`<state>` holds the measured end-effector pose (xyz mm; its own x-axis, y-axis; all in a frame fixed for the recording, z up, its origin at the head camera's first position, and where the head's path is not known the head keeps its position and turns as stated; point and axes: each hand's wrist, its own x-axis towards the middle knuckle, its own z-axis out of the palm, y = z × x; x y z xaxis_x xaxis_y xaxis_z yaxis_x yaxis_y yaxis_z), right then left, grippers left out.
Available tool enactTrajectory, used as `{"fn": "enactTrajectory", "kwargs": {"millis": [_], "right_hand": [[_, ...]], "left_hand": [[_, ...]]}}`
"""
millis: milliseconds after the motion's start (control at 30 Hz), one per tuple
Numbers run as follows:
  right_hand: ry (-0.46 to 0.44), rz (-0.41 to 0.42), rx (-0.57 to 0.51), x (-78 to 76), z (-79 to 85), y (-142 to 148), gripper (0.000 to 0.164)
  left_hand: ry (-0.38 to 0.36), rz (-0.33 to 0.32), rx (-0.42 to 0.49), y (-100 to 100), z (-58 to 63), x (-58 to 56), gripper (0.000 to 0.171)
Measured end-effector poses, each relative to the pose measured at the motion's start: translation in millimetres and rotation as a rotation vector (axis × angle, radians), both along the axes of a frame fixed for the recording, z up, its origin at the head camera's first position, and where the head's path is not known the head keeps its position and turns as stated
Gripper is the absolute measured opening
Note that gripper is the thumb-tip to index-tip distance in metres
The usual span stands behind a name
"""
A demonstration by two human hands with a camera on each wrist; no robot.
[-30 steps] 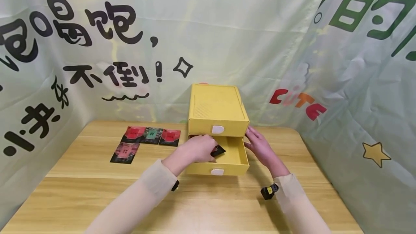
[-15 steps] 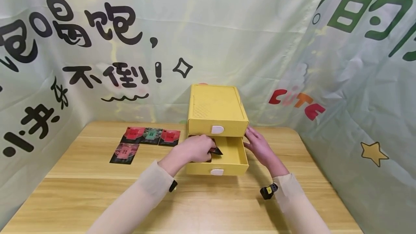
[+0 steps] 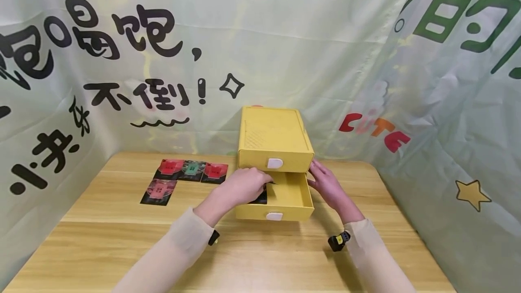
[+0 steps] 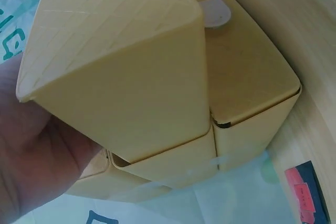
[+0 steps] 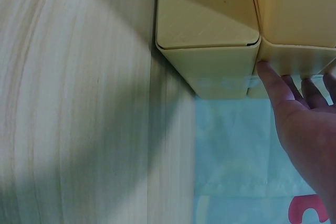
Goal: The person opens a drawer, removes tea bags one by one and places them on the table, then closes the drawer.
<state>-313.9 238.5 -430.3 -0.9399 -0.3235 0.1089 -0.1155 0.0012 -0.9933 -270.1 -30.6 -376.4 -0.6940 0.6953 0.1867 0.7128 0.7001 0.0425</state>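
Note:
A yellow stack of drawers (image 3: 272, 132) stands at the back of the table, one drawer (image 3: 274, 213) pulled out under the shut top one. Reaching into that drawer, my left hand (image 3: 244, 186) has its fingers curled, pinching a thin dark piece whose tip shows beside them. Under the hand lies a flat black packet (image 3: 260, 196), partly covered. In the left wrist view the drawer wall (image 4: 121, 103) hides the fingertips of the left hand (image 4: 37, 156). Against the stack's right side rests my right hand (image 3: 327, 186), its fingers extended (image 5: 275, 85).
Left of the stack, several flat red-and-black packets (image 3: 158, 191) and a green-and-black one (image 3: 192, 170) lie on the wooden table (image 3: 264, 261). A shut lower drawer (image 4: 252, 61) shows in the left wrist view. Printed cloth (image 3: 285, 58) hangs behind the table.
Inside the drawer my left hand has shifted slightly leftward. The black corner beyond its fingers shows less, and more of a black packet shows beneath. The right hand stays in place.

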Motion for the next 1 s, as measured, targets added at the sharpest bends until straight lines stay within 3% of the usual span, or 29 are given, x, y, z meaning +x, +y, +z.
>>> {"fn": "enactTrajectory", "kwargs": {"millis": [233,600,1000], "right_hand": [[-0.003,0.003,-0.006,0.3,-1.2,2,0.057],[-0.013,0.003,-0.009,-0.4,-3.3,2,0.059],[0.000,0.010,-0.009,-0.3,-1.6,0,0.057]], "left_hand": [[0.068,-0.046,0.056,-6,-1.1,2.7,0.029],[0.174,-0.150,0.252,-25,3.7,16.1,0.029],[0.292,-0.169,0.365,-52,14.4,33.9,0.029]]}}
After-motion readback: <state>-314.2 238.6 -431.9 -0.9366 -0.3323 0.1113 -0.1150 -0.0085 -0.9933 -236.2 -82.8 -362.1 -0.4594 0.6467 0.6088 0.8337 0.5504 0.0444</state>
